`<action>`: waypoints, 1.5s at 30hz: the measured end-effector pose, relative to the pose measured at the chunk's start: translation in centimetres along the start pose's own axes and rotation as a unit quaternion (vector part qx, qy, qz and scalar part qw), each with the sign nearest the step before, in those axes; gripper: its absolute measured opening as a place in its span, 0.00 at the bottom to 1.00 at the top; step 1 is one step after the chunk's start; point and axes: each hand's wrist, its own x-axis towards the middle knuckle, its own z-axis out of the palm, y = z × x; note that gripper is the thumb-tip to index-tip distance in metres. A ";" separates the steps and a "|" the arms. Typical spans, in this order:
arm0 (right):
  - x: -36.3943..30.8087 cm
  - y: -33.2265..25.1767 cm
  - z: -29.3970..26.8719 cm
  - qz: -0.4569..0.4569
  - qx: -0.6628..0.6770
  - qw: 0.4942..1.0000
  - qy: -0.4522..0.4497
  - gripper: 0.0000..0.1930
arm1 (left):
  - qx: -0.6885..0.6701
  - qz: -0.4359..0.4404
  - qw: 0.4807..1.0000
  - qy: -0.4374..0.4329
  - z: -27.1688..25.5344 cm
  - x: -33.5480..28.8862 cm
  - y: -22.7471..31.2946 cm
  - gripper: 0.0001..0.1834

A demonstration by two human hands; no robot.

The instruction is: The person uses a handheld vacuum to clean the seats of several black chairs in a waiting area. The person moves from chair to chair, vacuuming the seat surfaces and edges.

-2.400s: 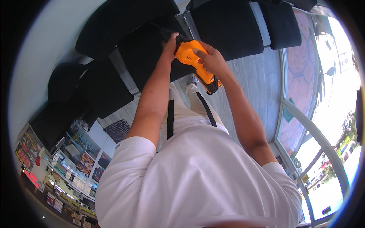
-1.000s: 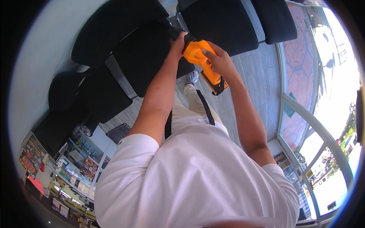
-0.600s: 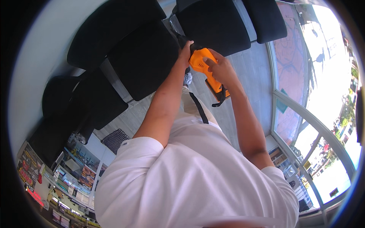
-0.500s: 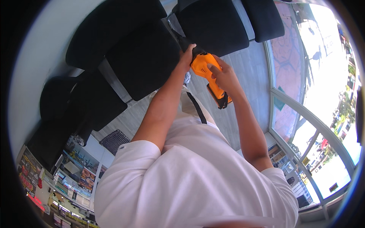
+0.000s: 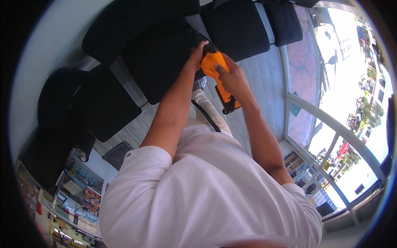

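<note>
An orange handheld power tool (image 5: 208, 67) with a black nozzle (image 5: 200, 38) is in both my hands; whether it is a blower or a vacuum I cannot tell. My left hand (image 5: 196, 58) wraps round the front end by the nozzle, thumb on top. Behind it, my right hand (image 5: 234, 79) is closed round the handle, above a black and orange base. The nozzle points away from me over a black padded seat (image 5: 159, 62). Dark on dark, its tip is hard to make out, so contact with the seat cannot be told.
More black seats (image 5: 235, 31) run in a row along the far side and bend round to the left. A glass door or window frame (image 5: 308, 106) stands on the right. Grey plank floor (image 5: 264, 76) lies between. At lower left are a dark mat (image 5: 118, 153) and a glass display counter (image 5: 80, 186).
Both hands and the orange tool have shifted slightly left and farther from me. The whole view has turned a little. My grip looks the same.
</note>
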 end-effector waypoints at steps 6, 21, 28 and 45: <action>-2.2 -2.6 1.6 0.003 -0.005 1.000 -0.006 0.35 | -0.014 -0.009 1.000 -0.013 -2.5 -0.3 -0.1 0.26; -5.7 -7.0 7.6 -0.004 -0.061 0.997 -0.053 0.36 | -0.072 0.017 0.992 -0.099 -11.3 -5.7 1.2 0.50; -6.9 -7.9 9.0 -0.030 -0.065 0.996 -0.059 0.36 | -0.076 0.022 0.995 -0.063 -12.8 -7.0 0.8 0.54; -9.9 -10.3 12.8 -0.038 -0.076 0.988 -0.128 0.37 | -0.080 0.046 0.996 0.002 -18.2 -13.3 1.5 0.25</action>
